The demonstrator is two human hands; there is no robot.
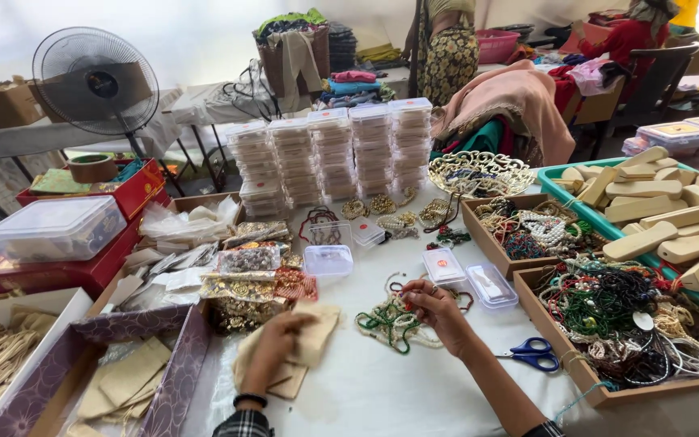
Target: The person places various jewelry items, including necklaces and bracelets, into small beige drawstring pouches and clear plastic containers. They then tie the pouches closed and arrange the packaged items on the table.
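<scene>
My left hand (278,344) rests on a stack of beige cloth pouches (317,333) on the white table, its fingers closed on the top pouch. My right hand (434,307) pinches a green and white beaded necklace (390,322) that lies in a heap in front of me. Blue-handled scissors (532,354) lie just right of my right forearm. Small clear plastic boxes (491,285) sit beyond the necklace.
Stacks of clear boxes (333,154) stand at the back. Cardboard trays of tangled bead necklaces (608,324) sit right, beside a green tray of wooden pieces (649,214). A purple-lined box with pouches (123,376) and packets of jewellery (244,267) lie left. A fan (95,81) stands far left. Other people are at the back.
</scene>
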